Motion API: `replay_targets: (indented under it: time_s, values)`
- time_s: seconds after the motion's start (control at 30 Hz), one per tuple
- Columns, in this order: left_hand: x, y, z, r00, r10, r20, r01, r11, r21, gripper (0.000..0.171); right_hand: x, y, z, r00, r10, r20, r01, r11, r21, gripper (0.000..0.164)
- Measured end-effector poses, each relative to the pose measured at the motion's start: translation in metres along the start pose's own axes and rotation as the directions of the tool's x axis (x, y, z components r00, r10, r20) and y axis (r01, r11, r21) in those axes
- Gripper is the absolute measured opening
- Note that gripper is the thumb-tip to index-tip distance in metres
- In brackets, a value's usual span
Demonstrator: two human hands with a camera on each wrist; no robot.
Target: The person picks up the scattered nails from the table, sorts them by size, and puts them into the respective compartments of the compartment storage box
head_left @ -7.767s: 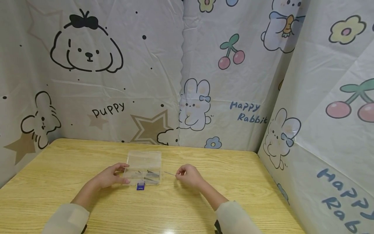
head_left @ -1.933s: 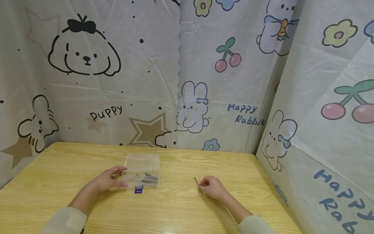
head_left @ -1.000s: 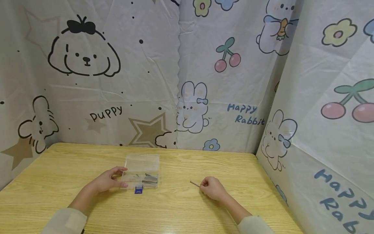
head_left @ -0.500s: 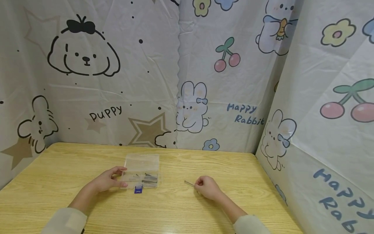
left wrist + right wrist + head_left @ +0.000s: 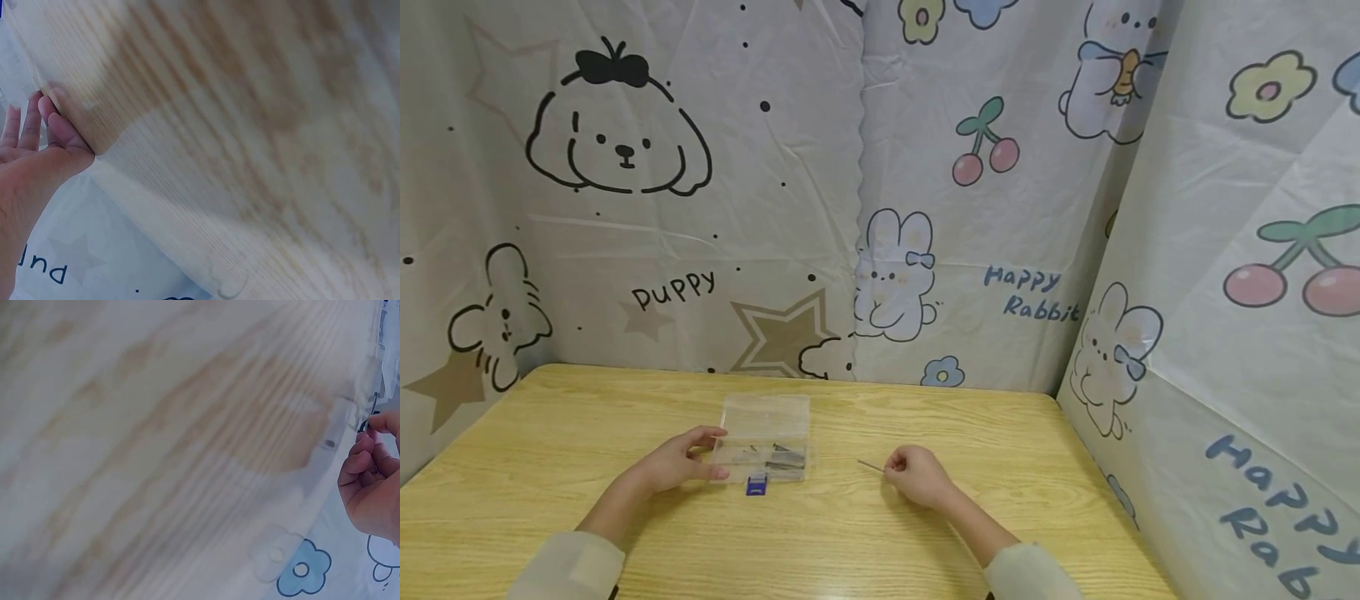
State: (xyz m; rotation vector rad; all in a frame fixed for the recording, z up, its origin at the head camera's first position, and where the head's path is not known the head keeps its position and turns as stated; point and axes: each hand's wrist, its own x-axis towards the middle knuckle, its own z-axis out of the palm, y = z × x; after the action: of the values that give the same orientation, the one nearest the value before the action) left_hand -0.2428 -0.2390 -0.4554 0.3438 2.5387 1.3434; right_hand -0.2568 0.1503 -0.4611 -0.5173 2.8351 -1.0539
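Note:
A clear plastic compartment box [image 5: 760, 458] lies on the table with its lid [image 5: 766, 415] open toward the back. Several thin dark metal nails [image 5: 786, 454] lie in its right-hand compartments. My left hand [image 5: 673, 458] grips the box's left side, thumb at the front corner and fingers farther back. To the right of the box, my right hand [image 5: 919, 477] pinches one long thin nail [image 5: 871, 465] between thumb and forefinger. Its free end points left toward the box. In the right wrist view, my right hand [image 5: 375, 472] has its other fingers curled in.
A blue latch [image 5: 756, 485] sticks out from the box's front edge. The wooden table [image 5: 820, 542] runs back to a printed cloth [image 5: 790, 208] hanging behind it, with another cloth side [image 5: 1225, 375] at the right.
Over the last second my right hand has moved left with the nail, bringing it nearer the box. The nail has swung from steep to nearly level. My left hand stays on the box.

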Motion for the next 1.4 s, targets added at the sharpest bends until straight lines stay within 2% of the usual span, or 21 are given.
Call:
replay_targets:
  time_s: [0.27,0.9,1.4]
  values:
    - [0.001,0.001,0.0,1.0,-0.011,-0.002,0.011,1.0,0.002,0.079,0.007,-0.008,0.004,1.0,-0.004,0.003,0.003,1.0,0.013,0.008]
    - [0.002,-0.001,0.0,1.0,0.01,-0.001,-0.01,1.0,0.017,0.077,0.019,-0.03,0.01,0.999,-0.011,0.039,0.009,0.999,0.047,0.009]
    - [0.002,-0.003,0.001,1.0,-0.013,-0.007,0.013,1.0,0.01,0.079,0.028,-0.056,0.016,0.996,-0.072,0.043,0.073,0.997,-0.012,0.009]
